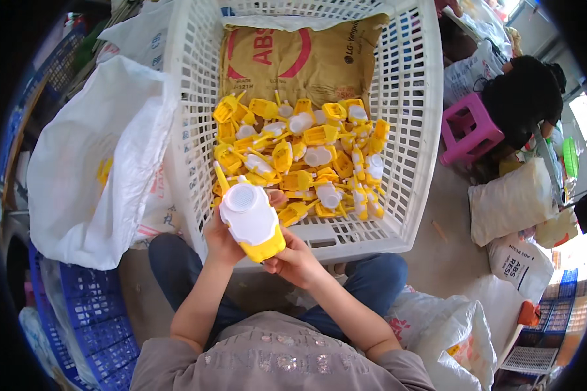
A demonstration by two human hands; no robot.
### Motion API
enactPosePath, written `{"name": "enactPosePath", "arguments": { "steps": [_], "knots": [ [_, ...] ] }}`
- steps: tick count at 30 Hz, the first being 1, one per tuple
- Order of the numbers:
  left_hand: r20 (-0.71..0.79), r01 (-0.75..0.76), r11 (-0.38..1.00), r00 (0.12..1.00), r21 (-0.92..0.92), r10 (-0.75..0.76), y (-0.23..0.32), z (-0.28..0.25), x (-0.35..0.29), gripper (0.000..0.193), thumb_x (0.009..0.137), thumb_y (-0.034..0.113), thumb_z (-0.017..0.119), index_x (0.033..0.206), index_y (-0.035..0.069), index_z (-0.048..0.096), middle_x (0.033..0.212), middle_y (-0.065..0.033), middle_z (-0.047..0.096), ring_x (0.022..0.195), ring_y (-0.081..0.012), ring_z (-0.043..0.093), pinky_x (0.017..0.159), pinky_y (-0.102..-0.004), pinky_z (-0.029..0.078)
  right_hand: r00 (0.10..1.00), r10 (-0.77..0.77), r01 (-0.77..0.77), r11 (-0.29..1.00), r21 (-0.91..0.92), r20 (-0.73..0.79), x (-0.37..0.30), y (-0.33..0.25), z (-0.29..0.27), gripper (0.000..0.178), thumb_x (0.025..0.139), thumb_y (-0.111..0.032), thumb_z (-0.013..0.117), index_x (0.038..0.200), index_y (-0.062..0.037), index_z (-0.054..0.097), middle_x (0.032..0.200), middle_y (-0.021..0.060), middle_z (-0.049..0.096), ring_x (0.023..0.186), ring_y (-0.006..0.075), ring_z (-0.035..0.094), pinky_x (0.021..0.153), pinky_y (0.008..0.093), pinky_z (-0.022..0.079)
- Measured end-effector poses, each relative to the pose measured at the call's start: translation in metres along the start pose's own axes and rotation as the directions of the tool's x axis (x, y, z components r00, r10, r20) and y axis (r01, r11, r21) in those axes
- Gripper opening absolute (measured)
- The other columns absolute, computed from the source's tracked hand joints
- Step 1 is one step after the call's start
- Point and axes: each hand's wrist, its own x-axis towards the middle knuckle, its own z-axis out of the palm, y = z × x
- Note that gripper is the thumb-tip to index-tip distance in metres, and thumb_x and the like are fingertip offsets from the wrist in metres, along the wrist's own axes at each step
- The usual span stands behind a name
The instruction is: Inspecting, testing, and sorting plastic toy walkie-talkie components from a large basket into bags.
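Observation:
Between my two hands is a toy walkie-talkie (249,218), with a white front, a round speaker grille, a yellow lower end and a yellow antenna pointing up and left. My left hand (222,238) is closed round its left side, the fingers partly hidden behind it. At its lower right, my right hand (295,259) grips the yellow end. Both hands are above the near rim of a large white plastic crate (407,163). Inside the crate lies a heap of yellow and white toy walkie-talkie parts (319,135), some showing open yellow shells.
A brown paper sack (293,62) lies at the crate's far end. On the left are an open white woven bag (98,169) and a blue basket (94,313). White bags (440,326) stand at lower right. Beyond the crate, a person in black sits near a pink stool (471,127).

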Motion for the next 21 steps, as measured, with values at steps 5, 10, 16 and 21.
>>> {"name": "enactPosePath", "arguments": {
  "steps": [5, 10, 16, 21],
  "knots": [
    [-0.039, -0.046, 0.996, 0.998, -0.083, 0.043, 0.014, 0.004, -0.021, 0.086, 0.077, 0.067, 0.036, 0.130, -0.001, 0.035, 0.130, -0.0254, 0.039, 0.127, -0.0422, 0.028, 0.105, -0.0545, 0.018, 0.996, -0.060, 0.039, 0.953, -0.301, -0.063, 0.006, 0.015, 0.029, 0.051, 0.083, -0.018, 0.063, 0.126, -0.0048, 0.040, 0.104, 0.0015, 0.057, 0.084, 0.0111, 0.058, 0.073, 0.0240, 0.049],
    [0.089, -0.154, 0.987, 0.983, -0.049, 0.158, 0.036, 0.023, -0.026, 0.082, 0.077, 0.063, 0.041, 0.128, -0.001, 0.037, 0.119, -0.0233, 0.048, 0.111, -0.0389, 0.046, 0.096, -0.0498, 0.033, 0.983, -0.179, 0.134, 0.842, -0.523, -0.037, 0.001, 0.015, 0.046, 0.049, 0.080, -0.020, 0.067, 0.120, -0.0006, 0.046, 0.103, 0.0030, 0.059, 0.087, 0.0109, 0.058, 0.075, 0.0245, 0.048],
    [0.114, -0.627, 0.643, 0.749, 0.440, 0.653, 0.123, 0.061, -0.041, 0.083, 0.062, 0.043, 0.065, 0.125, -0.002, 0.037, 0.107, -0.0245, 0.049, 0.093, -0.0353, 0.054, 0.080, -0.0430, 0.046, 0.925, -0.163, -0.103, 0.759, -0.642, -0.342, -0.005, 0.000, 0.038, 0.033, 0.081, -0.016, 0.064, 0.107, 0.0022, 0.054, 0.097, 0.0106, 0.062, 0.085, 0.0152, 0.060, 0.070, 0.0279, 0.051],
    [0.292, -0.053, -0.299, 0.431, 0.953, 0.854, 0.231, 0.058, -0.076, 0.053, 0.081, 0.008, 0.056, 0.129, -0.005, 0.037, 0.129, -0.0202, 0.044, 0.118, -0.0315, 0.044, 0.101, -0.0397, 0.031, 0.811, -0.276, -0.121, 0.784, -0.609, -0.516, -0.039, -0.022, 0.002, 0.033, 0.085, -0.022, 0.059, 0.111, -0.0028, 0.052, 0.101, 0.0121, 0.062, 0.086, 0.0153, 0.061, 0.067, 0.0232, 0.051]
  ]
}}
